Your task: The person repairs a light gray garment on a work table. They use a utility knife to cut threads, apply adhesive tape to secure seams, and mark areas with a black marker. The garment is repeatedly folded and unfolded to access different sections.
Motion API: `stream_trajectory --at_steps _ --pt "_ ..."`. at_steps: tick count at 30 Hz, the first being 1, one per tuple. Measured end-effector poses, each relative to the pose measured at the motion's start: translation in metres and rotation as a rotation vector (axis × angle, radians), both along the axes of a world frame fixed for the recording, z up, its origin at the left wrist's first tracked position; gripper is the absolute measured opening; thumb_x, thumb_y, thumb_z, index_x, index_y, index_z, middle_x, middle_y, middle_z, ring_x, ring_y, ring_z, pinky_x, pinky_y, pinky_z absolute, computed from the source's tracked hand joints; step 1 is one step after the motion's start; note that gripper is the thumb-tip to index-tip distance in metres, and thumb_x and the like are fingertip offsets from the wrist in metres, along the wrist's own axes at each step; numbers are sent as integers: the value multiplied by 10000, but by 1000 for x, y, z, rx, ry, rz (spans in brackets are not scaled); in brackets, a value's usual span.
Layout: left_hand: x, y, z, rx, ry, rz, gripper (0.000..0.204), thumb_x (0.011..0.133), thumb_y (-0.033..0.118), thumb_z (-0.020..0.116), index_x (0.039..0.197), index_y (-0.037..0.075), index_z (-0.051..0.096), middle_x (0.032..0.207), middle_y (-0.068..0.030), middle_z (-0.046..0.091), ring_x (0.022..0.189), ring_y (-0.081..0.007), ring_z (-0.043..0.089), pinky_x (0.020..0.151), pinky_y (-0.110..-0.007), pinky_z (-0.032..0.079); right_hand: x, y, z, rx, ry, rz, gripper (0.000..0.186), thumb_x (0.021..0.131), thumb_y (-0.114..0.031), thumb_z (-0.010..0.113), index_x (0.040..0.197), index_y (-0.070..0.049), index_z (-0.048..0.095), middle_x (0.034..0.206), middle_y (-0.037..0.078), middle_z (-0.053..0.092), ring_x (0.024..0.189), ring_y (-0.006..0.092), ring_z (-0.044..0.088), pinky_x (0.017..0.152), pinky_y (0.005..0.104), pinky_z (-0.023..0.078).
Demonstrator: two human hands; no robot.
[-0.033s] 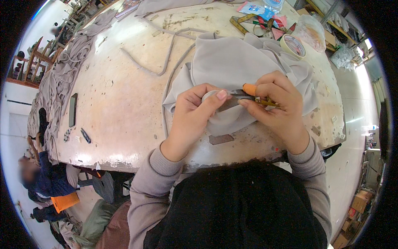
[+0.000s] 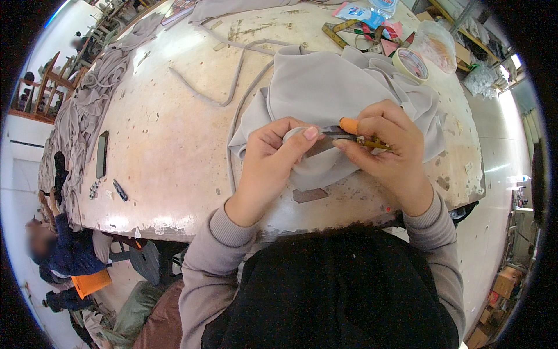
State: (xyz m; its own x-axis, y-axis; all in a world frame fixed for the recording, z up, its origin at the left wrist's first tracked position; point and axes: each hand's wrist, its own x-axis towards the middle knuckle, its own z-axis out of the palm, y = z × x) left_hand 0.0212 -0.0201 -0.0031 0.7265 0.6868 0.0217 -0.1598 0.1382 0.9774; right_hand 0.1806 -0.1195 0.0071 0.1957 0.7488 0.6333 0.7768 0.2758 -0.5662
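A heap of grey fabric (image 2: 325, 87) lies on the table in front of me. Its near edge is pinched between the thumb and fingers of my left hand (image 2: 268, 154). My right hand (image 2: 392, 145), closed, grips thread snips (image 2: 343, 134) with dark blades and a yellowish handle. The blades point left, close to the fabric edge by my left thumb; whether they touch the cloth I cannot tell. An orange cover (image 2: 349, 125) sits on a fingertip of my right hand. A narrow grey fabric strip (image 2: 232, 96) trails from the heap over the table.
A tape roll (image 2: 411, 65), measuring tape (image 2: 343, 29) and plastic bag (image 2: 436, 45) lie beyond the heap at the right. A dark flat phone-like block (image 2: 102, 154) and a small dark tool (image 2: 120, 190) lie left. More grey cloth (image 2: 99, 87) covers the left edge, near another person (image 2: 72, 247).
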Motion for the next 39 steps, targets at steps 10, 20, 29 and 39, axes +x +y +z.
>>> stream_trajectory --at_steps 10,20,29,39 --pt "-1 -2 1 9 36 10 209 888 193 568 846 1 640 579 58 463 554 -25 386 543 -181 294 2 0 1 51 -13 4 216 639 -87 782 791 -55 632 750 47 540 583 143 530 504 253 431" --pt "-5 1 -1 55 6 -40 199 880 175 606 875 -21 641 807 -34 660 714 -39 552 641 -176 435 1 -2 0 27 -46 29 227 633 -45 777 807 -26 633 788 51 549 638 135 534 543 233 427" --pt "-3 -1 -4 166 18 45 183 860 182 628 852 0 640 763 -12 646 664 -50 527 603 -193 408 -2 0 3 -56 483 89 160 752 -113 712 807 -44 579 744 -7 526 619 76 485 551 215 386" --pt "-1 -1 -6 1181 122 368 115 680 158 726 765 155 649 669 25 549 659 -146 517 860 -379 277 -2 3 -2 -442 845 301 149 841 -158 632 868 -15 600 718 -50 537 652 26 447 572 190 357"
